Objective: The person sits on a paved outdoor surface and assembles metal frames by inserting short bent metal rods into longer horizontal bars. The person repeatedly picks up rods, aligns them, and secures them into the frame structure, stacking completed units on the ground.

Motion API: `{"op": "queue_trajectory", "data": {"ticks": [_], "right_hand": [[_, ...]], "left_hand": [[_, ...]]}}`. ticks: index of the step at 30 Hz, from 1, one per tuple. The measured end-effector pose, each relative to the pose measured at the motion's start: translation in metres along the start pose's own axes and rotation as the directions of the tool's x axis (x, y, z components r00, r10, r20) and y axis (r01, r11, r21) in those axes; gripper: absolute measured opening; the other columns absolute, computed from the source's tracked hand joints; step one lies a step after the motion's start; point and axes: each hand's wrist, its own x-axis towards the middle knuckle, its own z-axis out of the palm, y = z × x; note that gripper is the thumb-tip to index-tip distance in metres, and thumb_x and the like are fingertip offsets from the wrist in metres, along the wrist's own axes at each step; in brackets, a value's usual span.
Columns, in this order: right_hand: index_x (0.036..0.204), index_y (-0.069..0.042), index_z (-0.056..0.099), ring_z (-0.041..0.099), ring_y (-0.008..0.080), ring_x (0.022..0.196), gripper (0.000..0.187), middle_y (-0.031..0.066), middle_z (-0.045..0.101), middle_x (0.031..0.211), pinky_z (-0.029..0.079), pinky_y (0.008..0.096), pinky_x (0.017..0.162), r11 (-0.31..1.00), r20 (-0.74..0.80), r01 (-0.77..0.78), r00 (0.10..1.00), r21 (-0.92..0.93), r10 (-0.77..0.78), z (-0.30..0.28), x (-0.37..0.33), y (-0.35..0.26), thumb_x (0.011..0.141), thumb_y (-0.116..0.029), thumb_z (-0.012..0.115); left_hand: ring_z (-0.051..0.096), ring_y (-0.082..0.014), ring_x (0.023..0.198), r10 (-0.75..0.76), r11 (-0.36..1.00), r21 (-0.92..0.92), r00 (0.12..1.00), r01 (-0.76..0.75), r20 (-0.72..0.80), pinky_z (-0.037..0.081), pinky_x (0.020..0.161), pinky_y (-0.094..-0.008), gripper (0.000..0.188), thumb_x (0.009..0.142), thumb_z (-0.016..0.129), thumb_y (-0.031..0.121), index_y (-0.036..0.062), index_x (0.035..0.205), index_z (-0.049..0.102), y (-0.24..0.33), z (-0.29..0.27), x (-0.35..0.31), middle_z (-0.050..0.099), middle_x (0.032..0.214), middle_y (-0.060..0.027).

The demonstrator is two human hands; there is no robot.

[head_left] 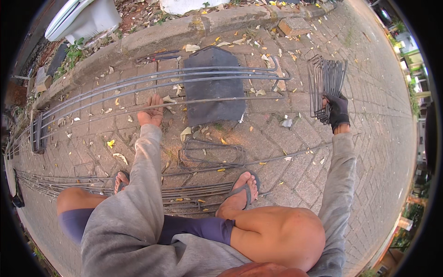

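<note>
My bare left hand (151, 113) is palm up under the nearest steel rod (217, 100), which crosses the palm; the fingers look loosely curled. Out to the right, my right hand (338, 110), in a dark fingerless glove, grips a bundle of rectangular steel stirrups (328, 76). Beyond the nearest rod, more long rods (138, 87) with bent right ends run side by side over a dark sheet (214, 83). Another cluster of stirrups (38, 134) sits around the rods' left end. Several loose stirrups (212, 154) lie on the paving before me.
More rods (194, 191) lie by my sandalled feet. A tool with reddish handles (157, 56) lies near the concrete kerb (184, 27). A brick (294, 27) stands by that kerb, and a white toilet bowl (87, 21) is behind it. Dry leaves dot the brick paving.
</note>
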Motion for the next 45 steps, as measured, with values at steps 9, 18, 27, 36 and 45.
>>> {"op": "queue_trajectory", "data": {"ticks": [9,18,27,36,45], "right_hand": [[0.086,0.004,0.065,0.064,0.0184,0.053,0.011,0.0108,0.068,0.071,0.049,0.0291,0.047,0.997,-0.006,-0.052,0.999,0.053,0.052,0.042,0.059,0.064,0.080,0.004,0.075],[0.091,0.005,0.065,0.066,0.0193,0.058,0.013,0.0136,0.069,0.077,0.049,0.0303,0.049,0.968,0.119,-0.138,0.986,0.208,0.115,0.091,0.022,0.082,0.081,0.006,0.073],[0.093,0.006,0.071,0.068,0.0157,0.062,0.013,0.0108,0.072,0.080,0.054,0.0273,0.053,0.977,0.200,0.036,0.977,0.209,-0.079,0.080,0.004,0.065,0.083,-0.002,0.075],[0.098,0.003,0.073,0.069,0.0142,0.066,0.019,0.0078,0.074,0.083,0.054,0.0260,0.057,0.978,0.427,0.171,0.898,-0.117,-0.106,0.054,0.022,0.039,0.079,0.001,0.077],[0.101,0.005,0.069,0.067,0.0137,0.060,0.028,0.0082,0.073,0.079,0.051,0.0257,0.052,0.928,0.635,0.012,0.732,-0.373,0.246,0.060,0.033,0.002,0.077,-0.003,0.081]], "left_hand": [[0.019,-0.0478,0.153,0.195,0.963,-0.265,0.832,-0.060,0.519,0.015,0.127,-0.0646,0.079,0.090,0.054,0.036,-0.0064,0.153,0.034,-0.013,0.063,0.039,0.019,0.165,-0.0312],[0.021,-0.0487,0.152,0.176,0.974,-0.216,0.823,-0.067,0.540,0.015,0.126,-0.0653,0.077,0.091,0.052,0.037,-0.0066,0.153,0.034,-0.010,0.077,0.022,0.020,0.163,-0.0337],[0.030,-0.0523,0.147,0.131,0.975,-0.220,0.887,-0.035,0.443,0.024,0.121,-0.0693,0.066,0.099,0.043,0.040,-0.0073,0.145,0.041,0.002,0.090,0.002,0.032,0.157,-0.0342],[0.036,-0.0520,0.144,0.059,0.983,-0.181,0.950,-0.003,0.305,0.029,0.119,-0.0685,0.057,0.105,0.034,0.042,-0.0059,0.132,0.049,0.009,0.087,-0.023,0.045,0.149,-0.0291],[0.032,-0.0526,0.146,0.083,0.987,-0.160,0.941,-0.031,0.328,0.027,0.120,-0.0676,0.064,0.104,0.033,0.041,-0.0076,0.144,0.041,0.006,0.077,-0.025,0.037,0.156,-0.0318]]}}
